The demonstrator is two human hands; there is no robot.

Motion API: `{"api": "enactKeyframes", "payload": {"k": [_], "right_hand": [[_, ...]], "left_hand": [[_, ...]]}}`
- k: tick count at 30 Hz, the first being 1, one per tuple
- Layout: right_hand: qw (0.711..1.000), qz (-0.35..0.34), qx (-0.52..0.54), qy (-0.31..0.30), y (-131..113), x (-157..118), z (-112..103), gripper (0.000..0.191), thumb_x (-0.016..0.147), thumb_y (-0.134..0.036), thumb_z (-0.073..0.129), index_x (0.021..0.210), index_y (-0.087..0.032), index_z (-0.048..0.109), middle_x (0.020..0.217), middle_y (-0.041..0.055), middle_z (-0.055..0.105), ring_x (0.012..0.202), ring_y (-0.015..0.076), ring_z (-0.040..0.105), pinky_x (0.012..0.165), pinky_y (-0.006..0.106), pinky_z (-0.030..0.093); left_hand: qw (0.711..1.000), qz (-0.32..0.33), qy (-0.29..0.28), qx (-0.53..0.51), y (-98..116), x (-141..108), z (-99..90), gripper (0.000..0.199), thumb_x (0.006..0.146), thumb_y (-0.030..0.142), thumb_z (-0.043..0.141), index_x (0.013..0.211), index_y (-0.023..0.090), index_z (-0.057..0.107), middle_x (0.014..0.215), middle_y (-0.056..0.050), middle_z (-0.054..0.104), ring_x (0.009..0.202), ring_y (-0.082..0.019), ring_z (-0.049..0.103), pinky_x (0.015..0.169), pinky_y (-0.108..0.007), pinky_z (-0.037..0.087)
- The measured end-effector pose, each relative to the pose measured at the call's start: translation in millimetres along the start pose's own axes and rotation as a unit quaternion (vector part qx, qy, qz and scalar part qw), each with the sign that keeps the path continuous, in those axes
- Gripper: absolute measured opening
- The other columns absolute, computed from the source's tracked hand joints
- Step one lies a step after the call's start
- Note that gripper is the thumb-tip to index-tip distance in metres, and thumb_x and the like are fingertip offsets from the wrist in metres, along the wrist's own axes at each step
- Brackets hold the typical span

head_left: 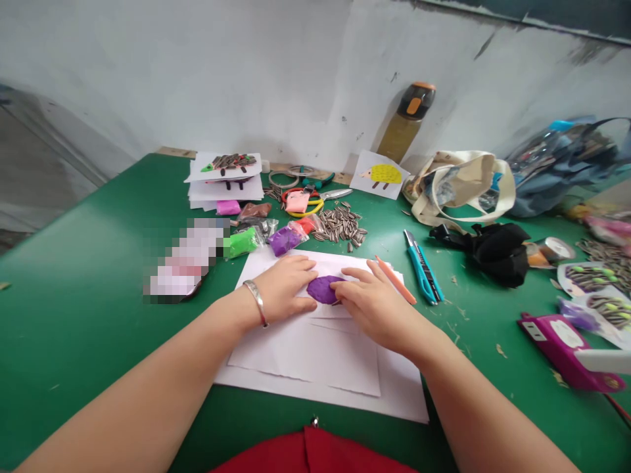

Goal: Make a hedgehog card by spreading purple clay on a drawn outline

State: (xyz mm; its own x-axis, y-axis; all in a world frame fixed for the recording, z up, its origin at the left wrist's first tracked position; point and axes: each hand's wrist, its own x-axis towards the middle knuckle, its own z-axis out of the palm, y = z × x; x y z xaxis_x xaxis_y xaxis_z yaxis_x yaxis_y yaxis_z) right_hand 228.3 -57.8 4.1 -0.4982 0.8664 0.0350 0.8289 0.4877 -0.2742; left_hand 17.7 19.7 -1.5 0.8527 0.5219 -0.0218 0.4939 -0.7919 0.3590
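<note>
A flattened oval of purple modelling clay lies on a sheet of white paper in the middle of the table. My left hand, a silver bangle at its wrist, rests on the paper just left of the clay, its fingers stretched out and the thumb apart. From the right, my right hand reaches over the clay with spread fingers, one fingertip touching its right edge. A small dark mark shows under these fingers; I cannot tell what it is. An orange pencil-like stick lies just beyond my right hand.
Sunflower seeds and bagged clay, green and purple, lie beyond the paper. A teal box cutter is on the right, near a black cloth item and magenta tool. Scissors, hedgehog pictures and a bottle stand farther back.
</note>
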Motion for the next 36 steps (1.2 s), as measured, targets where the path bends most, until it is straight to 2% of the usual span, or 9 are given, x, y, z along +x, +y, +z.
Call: {"api": "enactKeyframes", "payload": {"k": [4, 9, 12, 15, 20, 25, 27, 32, 36], "right_hand": [[0.999, 0.026, -0.007, 0.024, -1, 4, 3, 0.025, 0.091, -0.008, 0.038, 0.09, -0.021, 0.059, 0.101, 0.0038, 0.069, 0.13, 0.0284, 0.043, 0.112, 0.058, 0.017], [1.0, 0.011, 0.009, 0.007, -3, 11, 8, 0.023, 0.091, -0.01, 0.04, 0.087, -0.02, 0.06, 0.093, 0.0053, 0.069, 0.114, 0.0262, 0.053, 0.104, 0.052, 0.029], [0.999, 0.023, 0.022, 0.023, -1, 8, 4, 0.025, 0.093, -0.013, 0.038, 0.087, -0.021, 0.061, 0.095, 0.0066, 0.068, 0.117, 0.0266, 0.051, 0.099, 0.049, 0.034], [0.999, 0.032, 0.025, 0.035, 4, 3, 0, 0.024, 0.093, -0.014, 0.038, 0.089, -0.021, 0.062, 0.097, 0.0069, 0.067, 0.121, 0.026, 0.049, 0.103, 0.052, 0.031], [0.998, 0.029, 0.049, 0.018, 17, -5, -5, 0.023, 0.092, -0.014, 0.04, 0.087, -0.023, 0.061, 0.102, 0.0049, 0.067, 0.121, 0.0245, 0.05, 0.11, 0.056, 0.024], [0.991, 0.084, 0.093, 0.057, 25, -10, -9, 0.022, 0.095, -0.019, 0.039, 0.096, -0.024, 0.06, 0.112, 0.0069, 0.065, 0.13, 0.0245, 0.043, 0.106, 0.049, 0.034], [0.994, 0.072, 0.074, 0.045, 23, -9, -8, 0.022, 0.094, -0.018, 0.039, 0.092, -0.023, 0.061, 0.109, 0.0075, 0.064, 0.127, 0.0251, 0.045, 0.107, 0.05, 0.033], [1.0, 0.027, 0.004, -0.002, 19, -2, -4, 0.024, 0.09, -0.011, 0.04, 0.083, -0.02, 0.06, 0.097, 0.0058, 0.064, 0.104, 0.021, 0.057, 0.11, 0.056, 0.024], [1.0, 0.031, 0.0, 0.0, 16, -5, -7, 0.024, 0.091, -0.01, 0.039, 0.086, -0.02, 0.06, 0.097, 0.0052, 0.066, 0.118, 0.024, 0.051, 0.111, 0.055, 0.024]], "left_hand": [[1.0, -0.002, 0.008, 0.0, 0, 0, 0.8, 0.029, 0.08, 0.037, 0.064, 0.097, 0.014, 0.065, 0.102, -0.009, 0.06, 0.099, -0.026, 0.052, 0.09, -0.037, 0.041], [1.0, -0.007, 0.002, 0.008, 1, -1, 0.6, 0.029, 0.08, 0.036, 0.066, 0.099, 0.015, 0.065, 0.101, -0.009, 0.061, 0.099, -0.026, 0.053, 0.089, -0.036, 0.041], [1.0, -0.005, 0.007, 0.012, 1, -1, 0.7, 0.03, 0.08, 0.037, 0.066, 0.1, 0.015, 0.065, 0.103, -0.009, 0.061, 0.1, -0.026, 0.054, 0.09, -0.037, 0.041], [1.0, -0.007, 0.006, 0.013, 1, 0, 0.9, 0.03, 0.079, 0.038, 0.066, 0.098, 0.014, 0.065, 0.104, -0.01, 0.061, 0.103, -0.027, 0.053, 0.092, -0.037, 0.041], [1.0, -0.011, -0.004, 0.012, 0, 0, 0.9, 0.033, 0.08, 0.037, 0.065, 0.103, 0.013, 0.065, 0.107, -0.011, 0.061, 0.104, -0.027, 0.053, 0.094, -0.038, 0.041], [1.0, -0.007, 0.0, 0.014, -2, 0, 1.8, 0.034, 0.08, 0.037, 0.065, 0.104, 0.012, 0.065, 0.109, -0.012, 0.061, 0.107, -0.029, 0.053, 0.096, -0.04, 0.039], [1.0, -0.007, 0.002, 0.013, -2, 0, 2.0, 0.034, 0.08, 0.037, 0.065, 0.103, 0.012, 0.065, 0.109, -0.012, 0.061, 0.107, -0.029, 0.053, 0.096, -0.04, 0.04], [1.0, -0.003, 0.0, 0.014, -2, 0, 2.3, 0.033, 0.081, 0.037, 0.065, 0.104, 0.013, 0.065, 0.107, -0.011, 0.061, 0.104, -0.027, 0.053, 0.094, -0.038, 0.041], [1.0, -0.002, 0.0, 0.013, -2, 1, 2.2, 0.033, 0.081, 0.037, 0.064, 0.104, 0.013, 0.064, 0.107, -0.011, 0.061, 0.105, -0.028, 0.053, 0.094, -0.039, 0.041]]}}
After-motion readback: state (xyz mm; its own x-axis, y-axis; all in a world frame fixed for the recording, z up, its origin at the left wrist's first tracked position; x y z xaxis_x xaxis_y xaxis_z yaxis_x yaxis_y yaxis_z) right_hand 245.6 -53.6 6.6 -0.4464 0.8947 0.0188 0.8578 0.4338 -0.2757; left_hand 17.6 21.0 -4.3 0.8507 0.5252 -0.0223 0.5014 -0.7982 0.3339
